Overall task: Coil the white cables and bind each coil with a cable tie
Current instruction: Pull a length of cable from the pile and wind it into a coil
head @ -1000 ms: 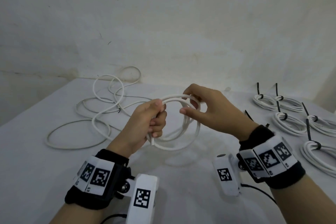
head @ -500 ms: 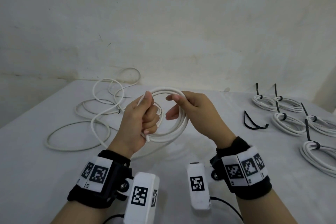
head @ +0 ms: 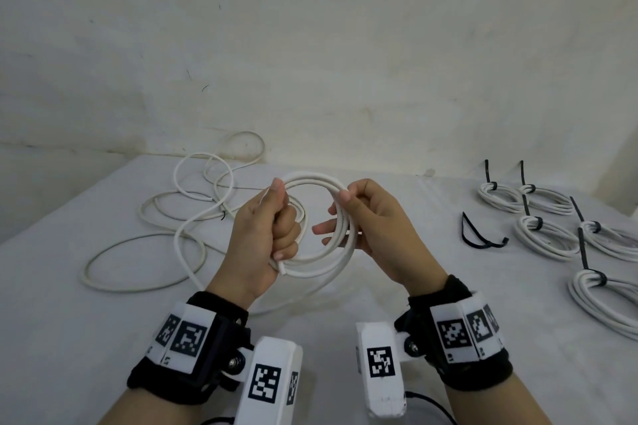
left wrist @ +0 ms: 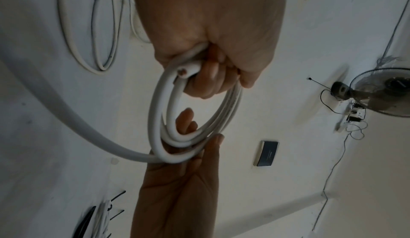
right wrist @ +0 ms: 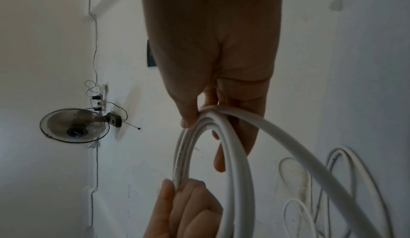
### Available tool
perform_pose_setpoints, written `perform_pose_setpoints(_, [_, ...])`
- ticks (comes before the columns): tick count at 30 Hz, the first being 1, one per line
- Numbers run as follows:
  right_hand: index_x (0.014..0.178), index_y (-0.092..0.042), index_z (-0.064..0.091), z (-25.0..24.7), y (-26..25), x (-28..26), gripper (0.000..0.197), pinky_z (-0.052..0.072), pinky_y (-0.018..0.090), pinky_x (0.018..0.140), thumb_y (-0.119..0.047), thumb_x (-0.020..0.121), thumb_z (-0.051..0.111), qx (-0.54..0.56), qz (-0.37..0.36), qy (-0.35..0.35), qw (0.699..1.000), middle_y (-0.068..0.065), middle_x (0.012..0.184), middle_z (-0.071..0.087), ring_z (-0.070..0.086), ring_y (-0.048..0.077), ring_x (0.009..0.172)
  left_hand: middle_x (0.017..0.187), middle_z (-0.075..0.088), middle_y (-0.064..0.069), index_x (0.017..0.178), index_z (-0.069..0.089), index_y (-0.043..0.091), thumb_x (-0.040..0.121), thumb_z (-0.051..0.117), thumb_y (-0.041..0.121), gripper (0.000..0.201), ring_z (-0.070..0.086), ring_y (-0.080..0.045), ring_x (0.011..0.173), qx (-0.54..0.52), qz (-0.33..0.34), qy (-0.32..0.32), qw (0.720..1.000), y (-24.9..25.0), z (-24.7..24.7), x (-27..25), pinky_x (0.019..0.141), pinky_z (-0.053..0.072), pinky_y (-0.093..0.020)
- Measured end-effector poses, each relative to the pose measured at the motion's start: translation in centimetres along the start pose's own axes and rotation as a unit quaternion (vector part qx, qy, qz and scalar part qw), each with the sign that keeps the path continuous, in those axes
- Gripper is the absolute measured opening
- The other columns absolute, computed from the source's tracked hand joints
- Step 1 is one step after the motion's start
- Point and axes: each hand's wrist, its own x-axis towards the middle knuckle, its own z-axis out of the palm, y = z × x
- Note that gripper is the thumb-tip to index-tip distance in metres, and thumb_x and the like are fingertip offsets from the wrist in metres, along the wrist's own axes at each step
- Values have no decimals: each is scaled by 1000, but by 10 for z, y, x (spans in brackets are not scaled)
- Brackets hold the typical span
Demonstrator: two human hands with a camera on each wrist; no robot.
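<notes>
Coil: a white cable coil (head: 321, 221) of a few turns, held upright in the air above the table (head: 69, 321), between the two hands.
Left hand: the left hand (head: 266, 235) is clenched in a fist round the coil's left side; the thumb lies up along the top of the turns, and the fingers wrap through the ring from behind.
Cut end: the cable's cut end (left wrist: 183, 71) sticks out just below the left fist, copper showing in the left wrist view.
Right hand: the right hand (head: 373, 224) grasps the coil's right side; thumb tip (head: 345, 196) presses on the upper right of the ring, with the fingers curled behind the turns and one fingertip reaching through to the left.
Grip spot: the hands sit opposite each other across the ring, apart from one another, with the open middle of the coil between them.
Loose length: the uncoiled rest of the cable (head: 186, 241) leaves the coil's bottom, runs down to the table and off to the left.
Other cables: more loose white loops (head: 193, 197) lie on the far left of the table.
Done coils: five tied coils (head: 549, 235) lie well apart on the right, each bound with a black tie.
Spare tie: a black tie (head: 480, 238) lies bent on the table between the right hand and the tied coils.
</notes>
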Motion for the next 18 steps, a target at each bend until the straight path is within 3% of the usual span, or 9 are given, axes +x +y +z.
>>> perform_pose_setpoints(2, [89, -8, 44, -1, 1, 0, 18, 56, 35, 56, -22, 96, 52, -64, -18, 19, 998, 8, 84, 60, 73, 24, 75, 41, 21, 10, 63, 31, 16, 97, 37, 34, 39, 15, -3, 34, 11, 3, 4, 1000, -1, 2, -1, 33, 16, -10])
perform_pose_setpoints(4, [85, -9, 43, 0, 4, 0, 19, 55, 41, 54, -20, 95, 55, -101, -46, 51, 992, 9, 84, 59, 73, 23, 72, 42, 20, 10, 63, 30, 16, 98, 36, 33, 39, 15, -3, 34, 16, 9, 11, 1000, -3, 3, -1, 33, 16, -11])
perform_pose_setpoints(8, [79, -11, 48, 9, 10, -2, 21, 57, 48, 59, -15, 89, 66, -150, -120, 128, 973, -1, 89, 66, 71, 22, 68, 42, 20, 9, 64, 28, 17, 95, 39, 38, 39, 14, -3, 35, 12, 28, 30, 999, -5, 3, -1, 33, 15, -14])
perform_pose_setpoints(11, [72, -9, 47, 12, 11, -2, 28, 58, 46, 60, -13, 84, 71, -145, -120, 163, 969, 3, 94, 68, 71, 22, 67, 42, 19, 10, 64, 27, 18, 85, 45, 45, 38, 14, -3, 35, 1, 46, 36, 998, -7, 4, -2, 33, 15, -13])
perform_pose_setpoints(13, [70, -6, 45, 11, 11, -3, 32, 58, 46, 60, -15, 83, 73, -148, -108, 168, 969, 4, 87, 68, 71, 24, 65, 42, 19, 9, 64, 26, 18, 82, 45, 46, 38, 14, -3, 35, -5, 51, 38, 998, -8, 5, -3, 32, 15, -14])
perform_pose_setpoints(18, [71, -1, 39, 7, 10, -2, 38, 56, 50, 59, -17, 86, 70, -147, -115, 149, 971, 26, 78, 63, 71, 21, 60, 43, 19, 9, 65, 27, 17, 88, 42, 44, 38, 15, -3, 35, -13, 24, 16, 999, -7, 4, -3, 34, 16, -13])
